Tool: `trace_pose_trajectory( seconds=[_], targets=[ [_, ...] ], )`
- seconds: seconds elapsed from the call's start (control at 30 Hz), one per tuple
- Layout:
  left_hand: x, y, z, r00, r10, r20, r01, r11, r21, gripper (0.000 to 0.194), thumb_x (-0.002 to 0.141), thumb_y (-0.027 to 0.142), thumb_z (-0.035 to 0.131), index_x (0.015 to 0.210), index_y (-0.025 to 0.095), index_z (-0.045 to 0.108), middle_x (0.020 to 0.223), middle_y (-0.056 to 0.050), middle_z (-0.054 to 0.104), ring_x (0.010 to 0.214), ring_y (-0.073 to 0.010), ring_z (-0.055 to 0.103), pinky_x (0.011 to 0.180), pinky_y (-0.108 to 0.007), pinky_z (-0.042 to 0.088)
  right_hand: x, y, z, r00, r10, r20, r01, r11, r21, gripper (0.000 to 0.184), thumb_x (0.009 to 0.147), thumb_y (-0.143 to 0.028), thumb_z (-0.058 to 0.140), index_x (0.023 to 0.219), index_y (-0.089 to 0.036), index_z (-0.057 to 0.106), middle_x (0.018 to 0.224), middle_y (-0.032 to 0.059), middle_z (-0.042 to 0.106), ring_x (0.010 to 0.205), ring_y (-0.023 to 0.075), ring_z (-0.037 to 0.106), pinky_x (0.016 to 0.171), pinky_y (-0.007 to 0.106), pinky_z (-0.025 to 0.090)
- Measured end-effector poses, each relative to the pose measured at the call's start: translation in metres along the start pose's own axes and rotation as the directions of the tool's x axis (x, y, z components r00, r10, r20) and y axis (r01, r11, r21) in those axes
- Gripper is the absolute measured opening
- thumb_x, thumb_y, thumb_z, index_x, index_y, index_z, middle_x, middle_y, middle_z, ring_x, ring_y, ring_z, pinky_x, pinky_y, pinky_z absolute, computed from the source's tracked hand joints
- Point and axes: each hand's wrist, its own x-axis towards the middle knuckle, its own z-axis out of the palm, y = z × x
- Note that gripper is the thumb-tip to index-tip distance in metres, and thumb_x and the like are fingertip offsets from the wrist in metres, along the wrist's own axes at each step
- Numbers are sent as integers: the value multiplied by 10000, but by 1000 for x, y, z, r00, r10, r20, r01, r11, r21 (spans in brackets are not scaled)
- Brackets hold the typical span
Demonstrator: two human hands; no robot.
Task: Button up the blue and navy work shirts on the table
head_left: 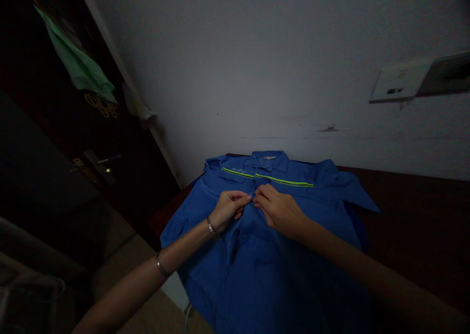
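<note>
A blue work shirt [253,255] with a collar and yellow-green stripes across the chest lies front up on a dark table, its lower part hanging toward me. At the middle of its front opening, my left hand [229,209] pinches the fabric edge between thumb and fingers. Close beside it, my right hand [277,209] pinches the other side of the opening with bent fingers. The fingertips of both hands nearly meet just below the stripes. Whether a button sits between them is too small and dark to tell. Two bracelets circle my left forearm and wrist.
The dark red table [414,226] extends to the right and meets a white wall [257,79]. A socket plate [400,82] is on that wall. On the left stands a dark door with a metal handle [106,160] and a hanging green cloth [79,62].
</note>
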Motion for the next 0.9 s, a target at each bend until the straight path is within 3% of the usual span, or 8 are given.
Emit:
trace_pose_trajectory(
  seconds=[0.1, 0.2, 0.3, 0.37, 0.5, 0.63, 0.77, 0.9],
  targets=[
    [1, 1, -1, 1000, 26, 3, -26, 999, 25, 358, 598, 426, 702, 705, 103, 589, 401, 82, 390, 320, -22, 303, 316, -159, 217, 2, -4, -5, 999, -31, 34, 35, 991, -126, 140, 734, -117, 551, 867, -148, 584, 888, 112, 531, 831, 222, 458, 543, 272, 416],
    [1, 2, -1, 999, 37, -8, -37, 998, 45, 368, 599, 439, 696, 707, 104, 588, 409, 74, 415, 322, -27, 319, 315, -162, 241, 3, -6, -8, 1000, -18, 24, 21, 993, -116, 135, 734, -122, 558, 861, -145, 597, 881, 118, 542, 841, 235, 471, 569, 291, 434],
    [1, 4, -4, 999, 30, 25, -32, 995, 90, 347, 606, 423, 693, 700, 106, 587, 395, 64, 439, 311, -38, 347, 325, -169, 267, 1, 1, -4, 997, 59, -51, -53, 993, 109, 133, 802, -180, 512, 907, -175, 594, 952, 100, 549, 900, 217, 498, 682, 320, 467],
    [1, 5, -7, 998, 23, 61, -30, 993, 118, 330, 612, 408, 688, 704, 108, 587, 391, 57, 456, 308, -46, 371, 333, -171, 273, 1, 8, 1, 991, 108, -78, -78, 945, 317, 241, 797, -222, 541, 1036, -194, 558, 1069, 94, 537, 990, 213, 501, 793, 361, 462],
    [0, 8, -12, 993, 6, 121, -26, 987, 160, 294, 636, 368, 658, 762, 108, 606, 399, 54, 470, 306, -51, 371, 332, -174, 275, 1, 19, 8, 987, 158, 37, -148, 775, 615, 394, 758, -234, 600, 1144, -203, 529, 1100, 78, 585, 1016, 198, 539, 877, 383, 431],
    [-2, 9, -11, 992, 34, 121, -65, 963, 262, 247, 660, 313, 625, 795, 107, 613, 419, 59, 467, 317, -43, 369, 336, -165, 279, 3, 20, 10, 967, 213, 138, -247, 663, 707, 263, 733, -248, 621, 992, -201, 634, 962, 50, 650, 904, 185, 587, 805, 356, 455],
    [-5, 11, -8, 989, 106, 102, -128, 961, 244, 217, 659, 258, 628, 813, 136, 537, 538, 53, 499, 397, -40, 419, 360, -139, 308, 3, 18, 11, 935, 292, 199, -341, 598, 725, 229, 694, -249, 651, 912, -179, 665, 898, 45, 663, 841, 177, 591, 777, 339, 451],
    [-6, 10, -10, 975, 178, 130, -205, 949, 240, 234, 695, 275, 613, 803, 170, 434, 573, 64, 471, 436, -45, 429, 379, -131, 299, 4, 15, 13, 931, 296, 214, -350, 560, 751, 216, 696, -263, 645, 890, -170, 668, 853, 36, 667, 784, 165, 586, 734, 314, 449]
  ],
)
